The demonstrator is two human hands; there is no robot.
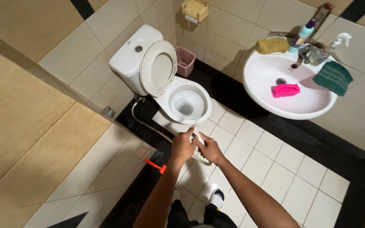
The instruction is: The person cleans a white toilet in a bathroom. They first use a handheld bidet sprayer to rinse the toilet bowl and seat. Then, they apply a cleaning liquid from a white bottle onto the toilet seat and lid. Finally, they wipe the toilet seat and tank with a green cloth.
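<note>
Two hands met over the floor (275,156) of white tiles bordered in black, just near of the white toilet (178,95), whose seat and lid (159,67) stood raised against the tank (129,57). To the right hung a white sink (271,95) holding a pink scrub brush (285,90), with a green cloth (333,77) on its right rim, a yellow sponge (272,45) on its far rim, and a blue bottle (301,36) and a clear spray bottle (332,47) by the tap. A pink bin (185,61) sat in the far corner under a yellow paper holder (195,10). The left hand (182,145) and right hand (210,148) both had their grip closed on the white bidet sprayer (197,134), its hose (148,126) trailing left to the wall. An orange tool (155,165) lay on the near floor.
</note>
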